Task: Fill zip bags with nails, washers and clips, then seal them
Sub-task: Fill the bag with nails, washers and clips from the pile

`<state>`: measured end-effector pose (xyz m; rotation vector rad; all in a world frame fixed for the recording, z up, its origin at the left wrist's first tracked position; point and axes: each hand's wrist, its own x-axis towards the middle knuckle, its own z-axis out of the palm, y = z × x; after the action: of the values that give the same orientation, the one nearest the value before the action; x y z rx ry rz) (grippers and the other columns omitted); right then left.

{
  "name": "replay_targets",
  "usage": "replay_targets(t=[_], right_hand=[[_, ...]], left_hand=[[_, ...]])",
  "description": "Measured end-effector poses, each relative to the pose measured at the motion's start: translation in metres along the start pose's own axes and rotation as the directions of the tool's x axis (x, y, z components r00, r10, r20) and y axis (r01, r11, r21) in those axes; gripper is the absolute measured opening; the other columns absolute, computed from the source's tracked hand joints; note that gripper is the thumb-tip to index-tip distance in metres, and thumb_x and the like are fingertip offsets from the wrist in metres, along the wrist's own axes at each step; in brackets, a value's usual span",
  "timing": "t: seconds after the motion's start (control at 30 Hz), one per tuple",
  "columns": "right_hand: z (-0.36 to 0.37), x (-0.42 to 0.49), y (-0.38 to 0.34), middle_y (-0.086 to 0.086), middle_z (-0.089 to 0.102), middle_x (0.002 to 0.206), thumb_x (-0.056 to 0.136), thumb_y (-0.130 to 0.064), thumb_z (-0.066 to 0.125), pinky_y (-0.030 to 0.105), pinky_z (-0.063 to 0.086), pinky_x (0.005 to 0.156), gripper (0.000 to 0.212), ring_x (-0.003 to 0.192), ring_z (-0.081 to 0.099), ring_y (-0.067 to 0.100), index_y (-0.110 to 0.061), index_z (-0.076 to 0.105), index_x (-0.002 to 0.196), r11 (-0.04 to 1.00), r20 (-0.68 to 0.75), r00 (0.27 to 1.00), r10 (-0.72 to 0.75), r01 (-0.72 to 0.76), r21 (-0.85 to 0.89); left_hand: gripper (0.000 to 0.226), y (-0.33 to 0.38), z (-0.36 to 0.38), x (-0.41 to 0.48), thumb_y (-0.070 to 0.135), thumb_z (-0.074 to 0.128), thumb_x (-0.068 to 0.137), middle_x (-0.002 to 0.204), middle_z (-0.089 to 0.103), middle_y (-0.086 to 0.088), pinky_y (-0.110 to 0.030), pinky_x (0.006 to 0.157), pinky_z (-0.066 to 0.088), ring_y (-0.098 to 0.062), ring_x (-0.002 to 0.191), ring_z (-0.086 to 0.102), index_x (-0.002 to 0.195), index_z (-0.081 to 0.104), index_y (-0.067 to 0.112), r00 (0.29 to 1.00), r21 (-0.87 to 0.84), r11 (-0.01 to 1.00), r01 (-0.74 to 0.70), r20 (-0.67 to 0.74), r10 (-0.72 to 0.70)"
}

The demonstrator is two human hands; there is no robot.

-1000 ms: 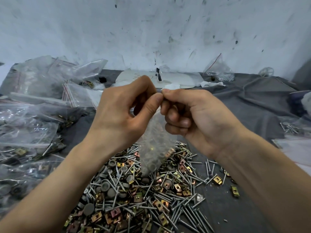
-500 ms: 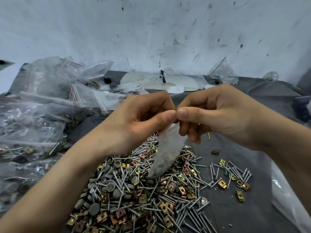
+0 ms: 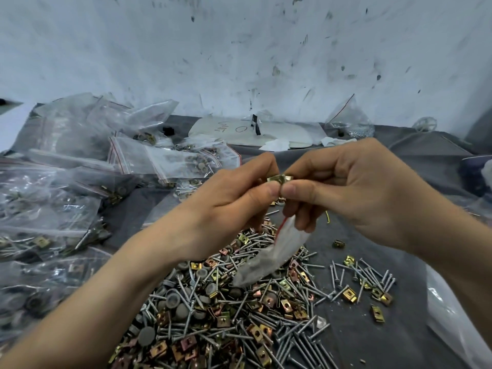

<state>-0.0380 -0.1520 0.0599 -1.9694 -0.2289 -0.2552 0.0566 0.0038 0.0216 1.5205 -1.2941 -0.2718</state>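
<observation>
1. The left hand [image 3: 234, 201] and right hand [image 3: 354, 193] meet above the pile, their thumbs and forefingers pinching a brass clip [image 3: 280, 178] between them.
2. The right hand's lower curled fingers also grip a small zip bag [image 3: 269, 258], which hangs with its lower end at the pile of nails, washers and clips [image 3: 226, 323].
3. Filled bags [image 3: 66, 198] lie heaped at the left on the grey cloth [image 3: 386, 347].

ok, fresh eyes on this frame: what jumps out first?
Mid-frame, the left hand and right hand pinch a brass-coloured metal clip between them; a clear plastic zip bag hangs under the right hand. Beneath lies a heap of silver nails, grey washers and gold clips.
</observation>
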Motion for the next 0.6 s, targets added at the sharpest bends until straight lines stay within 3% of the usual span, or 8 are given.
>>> replay_targets(t=[0.13,0.27,0.37,0.43,0.53,0.6], right_hand=[[0.004,-0.002,0.004,0.013,0.065,0.064,0.076,-0.033,0.058,0.024,0.050,0.052,0.023,0.050,0.061,0.011,-0.012,0.067,0.077,0.969,-0.054,0.994,-0.100,0.085,-0.234],[0.001,-0.002,0.008,-0.002,0.061,0.057,0.088,-0.034,0.059,0.027,0.043,0.057,0.029,0.063,0.058,0.016,-0.008,0.068,0.080,0.713,-0.028,0.940,-0.339,0.238,-0.660],[0.003,-0.002,0.008,-0.013,0.052,0.060,0.087,-0.028,0.061,0.019,0.041,0.056,0.022,0.058,0.052,0.011,-0.009,0.069,0.081,0.603,-0.009,0.900,-0.437,0.285,-0.745],[0.004,-0.002,0.010,-0.009,0.054,0.062,0.087,-0.024,0.063,0.018,0.038,0.054,0.021,0.052,0.047,0.008,-0.006,0.070,0.079,0.533,-0.003,0.871,-0.492,0.298,-0.792],[0.006,-0.004,0.016,0.004,0.062,0.061,0.088,-0.020,0.065,0.033,0.046,0.049,0.023,0.050,0.055,0.020,-0.002,0.069,0.073,0.424,0.005,0.824,-0.566,0.296,-0.856],[0.008,-0.006,0.019,0.006,0.060,0.058,0.088,-0.018,0.065,0.036,0.046,0.045,0.025,0.048,0.053,0.022,-0.002,0.067,0.070,0.387,-0.002,0.801,-0.598,0.287,-0.876]], left_hand=[[0.029,0.000,0.004,0.003,0.022,0.041,0.095,0.054,0.039,0.010,-0.016,0.051,0.036,-0.008,0.049,0.040,0.067,0.040,0.012,0.997,-0.081,0.997,0.001,-0.074,-0.007],[0.029,0.003,0.013,0.005,0.022,0.036,0.091,0.047,0.036,0.015,-0.019,0.046,0.037,-0.002,0.042,0.036,0.064,0.038,0.014,0.990,-0.196,0.980,0.045,-0.125,-0.070],[0.030,0.004,0.016,0.005,0.024,0.037,0.091,0.046,0.036,0.017,-0.022,0.049,0.035,-0.001,0.040,0.037,0.062,0.040,0.018,0.986,-0.182,0.982,0.049,-0.150,-0.076],[0.032,0.004,0.016,0.004,0.027,0.038,0.091,0.046,0.037,0.017,-0.029,0.053,0.035,-0.003,0.041,0.037,0.060,0.042,0.023,0.981,-0.169,0.984,0.056,-0.174,-0.086],[0.035,0.006,0.021,0.003,0.031,0.039,0.091,0.046,0.037,0.016,-0.039,0.057,0.038,-0.004,0.042,0.038,0.057,0.045,0.029,0.968,-0.163,0.983,0.084,-0.220,-0.120],[0.032,0.008,0.024,0.003,0.031,0.039,0.091,0.047,0.037,0.017,-0.044,0.060,0.043,-0.004,0.042,0.040,0.060,0.044,0.027,0.959,-0.186,0.978,0.099,-0.244,-0.143]])
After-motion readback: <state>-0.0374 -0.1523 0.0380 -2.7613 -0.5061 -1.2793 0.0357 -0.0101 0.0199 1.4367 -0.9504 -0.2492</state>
